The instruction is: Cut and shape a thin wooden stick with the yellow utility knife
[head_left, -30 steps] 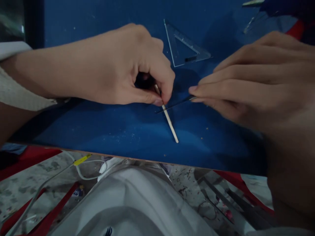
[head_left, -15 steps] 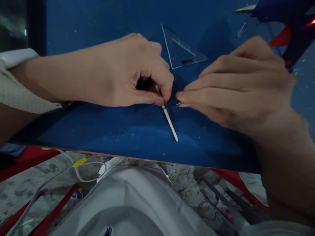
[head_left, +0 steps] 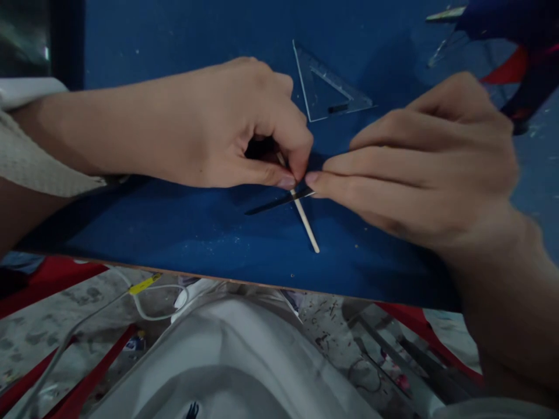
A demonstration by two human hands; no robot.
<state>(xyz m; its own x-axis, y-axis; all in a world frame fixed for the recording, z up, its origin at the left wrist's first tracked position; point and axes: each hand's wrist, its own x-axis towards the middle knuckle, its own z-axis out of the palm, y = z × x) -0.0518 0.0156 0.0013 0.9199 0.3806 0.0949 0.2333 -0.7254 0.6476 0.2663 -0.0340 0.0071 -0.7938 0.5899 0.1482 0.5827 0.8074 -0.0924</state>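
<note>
A thin pale wooden stick point(head_left: 308, 226) slants over the blue tabletop, its lower end pointing toward the table's near edge. My left hand point(head_left: 257, 128) pinches the stick between thumb and index finger; its upper end runs under the fingers. In my right hand point(head_left: 419, 169) is a narrow dark blade point(head_left: 271, 205), whose grip is hidden beneath the fingers. The blade crosses over the stick just below my left thumb, its tip reaching out to the left. The fingertips of both hands almost meet there.
A clear set square point(head_left: 309, 93) lies beyond my hands. At the far right is a dark blue and red glue gun point(head_left: 502, 46), partly cut off. Pale dust specks the blue table point(head_left: 209, 244). Below its near edge hangs a white cable point(head_left: 70, 326) with a yellow tag.
My right hand has moved a little to the left, pushing the blade farther across the stick. More of the blade's flat side shows. My left hand keeps its pinch on the stick.
</note>
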